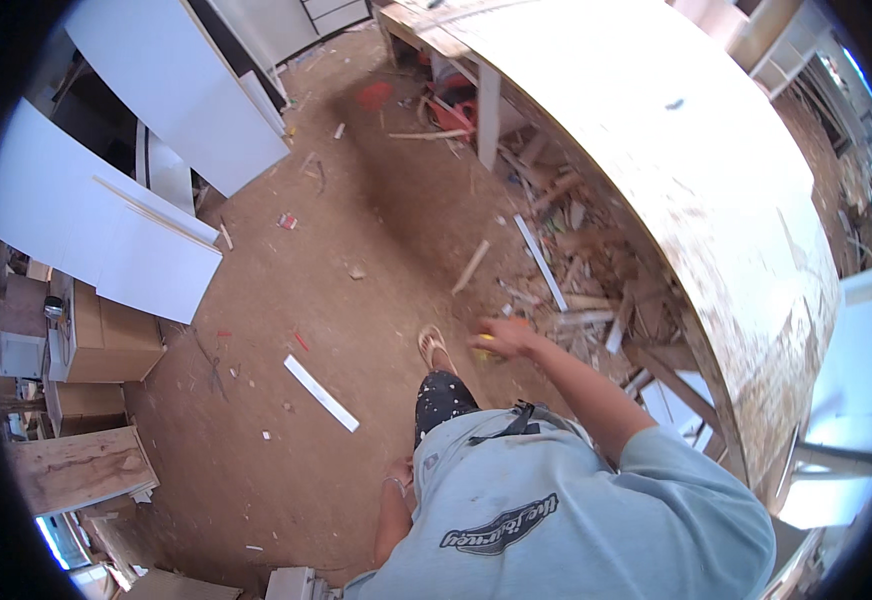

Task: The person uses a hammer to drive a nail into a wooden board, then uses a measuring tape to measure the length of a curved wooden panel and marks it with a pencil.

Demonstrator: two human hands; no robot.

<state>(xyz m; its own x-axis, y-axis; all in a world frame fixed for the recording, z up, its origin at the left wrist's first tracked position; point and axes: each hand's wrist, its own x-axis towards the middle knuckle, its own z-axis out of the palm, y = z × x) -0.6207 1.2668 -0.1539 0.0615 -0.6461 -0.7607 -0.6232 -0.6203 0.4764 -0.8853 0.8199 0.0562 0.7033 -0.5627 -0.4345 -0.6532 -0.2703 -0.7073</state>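
My right hand (pixel 508 337) reaches out low over the dirt floor, beside the wooden workbench (pixel 716 200). Its fingers are closed around a small yellow and orange thing (pixel 483 342), too small and partly covered to name. My left hand (pixel 402 470) hangs at my left side by my thigh, a band at its wrist. The shirt's edge and the angle hide most of its fingers. One sandalled foot (pixel 434 347) is planted ahead, just left of the right hand.
Wood offcuts (pixel 576 230) lie heaped under the bench. A white strip (pixel 321 393) lies on the floor at left, another white strip (pixel 541 262) by the heap. Large white panels (pixel 106 210) lean at the far left, near a cardboard box (pixel 116 335). A red container (pixel 456 110) sits beneath the bench.
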